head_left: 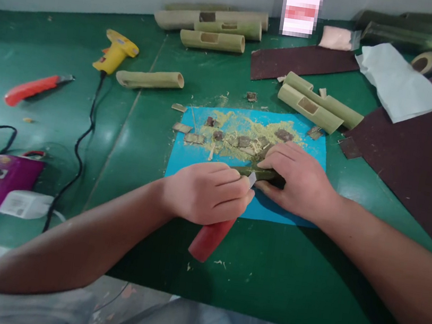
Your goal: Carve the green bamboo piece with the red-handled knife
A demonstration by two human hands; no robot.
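Observation:
My left hand point(211, 193) is closed around a knife with a red handle point(210, 239), which sticks out below the fist. Its short pale blade point(252, 180) shows past my fingers and meets a dark green bamboo tube point(264, 174). The fingers and thumb of my right hand point(297, 181) grip that tube at its right side, hiding much of it. Both hands are over a blue mat point(183, 165) strewn with yellowish shavings point(241, 120) and several small cut bamboo chips point(194, 138).
Several notched bamboo tubes point(212, 41) lie at the back, with more point(310, 108) beyond the mat. A yellow glue gun point(114, 54), a red utility knife point(35, 88) and a purple power strip point(15, 185) with cords are on the left. Dark sheets point(422, 153) and white paper point(401, 83) lie right.

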